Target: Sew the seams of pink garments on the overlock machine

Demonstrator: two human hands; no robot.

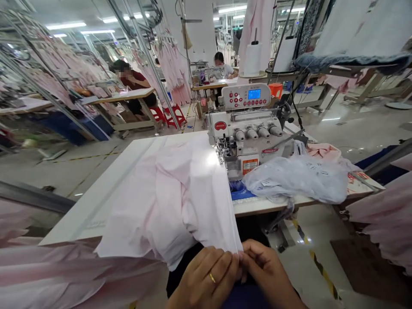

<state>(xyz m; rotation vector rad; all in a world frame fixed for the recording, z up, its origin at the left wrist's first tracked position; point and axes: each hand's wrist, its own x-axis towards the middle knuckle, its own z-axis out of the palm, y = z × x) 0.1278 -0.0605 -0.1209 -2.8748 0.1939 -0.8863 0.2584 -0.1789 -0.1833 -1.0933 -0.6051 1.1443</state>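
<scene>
My left hand [207,274], with a gold ring on one finger, and my right hand [265,268] meet at the table's near edge. Their fingertips pinch the edge of a pale pink cloth garment [167,201] together. The garment lies bunched across the white sewing table [90,214] and trails off the near edge to the left. Its far end reaches the presser foot of a white overlock sewing machine [241,128]. Both hands are well short of the machine.
A clear plastic bag [296,180] of small labelled items lies to the machine's right, with pink cloth [323,151] behind it. Pink garments hang at both sides. Co-workers [130,79] sit at sewing tables beyond, among hanging racks, with red stools [167,116] nearby.
</scene>
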